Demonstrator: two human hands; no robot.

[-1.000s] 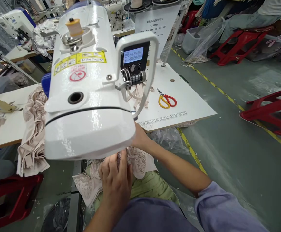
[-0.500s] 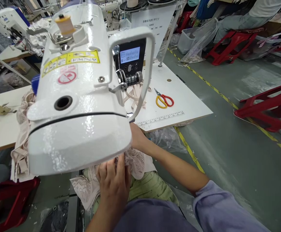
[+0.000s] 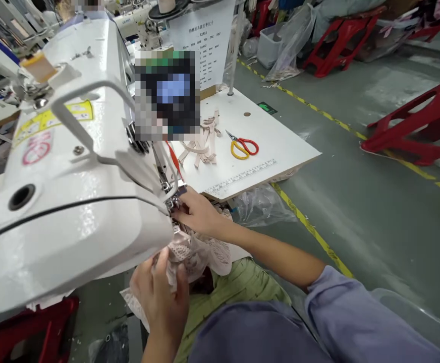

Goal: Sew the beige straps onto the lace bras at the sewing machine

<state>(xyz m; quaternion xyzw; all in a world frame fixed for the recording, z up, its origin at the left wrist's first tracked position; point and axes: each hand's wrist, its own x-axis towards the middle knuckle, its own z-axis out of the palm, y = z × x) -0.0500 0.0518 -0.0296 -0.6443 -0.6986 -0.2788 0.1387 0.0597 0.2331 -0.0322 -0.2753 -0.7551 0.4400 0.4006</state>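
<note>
A white sewing machine [image 3: 72, 222] fills the left side, its head over my work. Under its needle area lies a pale beige lace bra [image 3: 195, 257], which hangs down over my lap. My left hand [image 3: 161, 295] holds the lace in front of the machine head, thumb on the near side and fingertips partly behind the fabric. Right beside the presser foot [image 3: 176, 199], my right hand [image 3: 199, 214] is closed on the edge of the bra; its fingertips are partly hidden by the metal parts.
On the white table [image 3: 280, 136] lie scissors [image 3: 242, 146] with red and yellow handles, a heap of beige straps [image 3: 207, 141] and a printed ruler strip [image 3: 242, 177]. A size sheet [image 3: 205, 45] stands behind. Red stools [image 3: 413, 126] are on the floor at right.
My view has shifted so that the machine sits further left, uncovering the needle area and my right hand. My left hand's fingers have spread a little on the lace.
</note>
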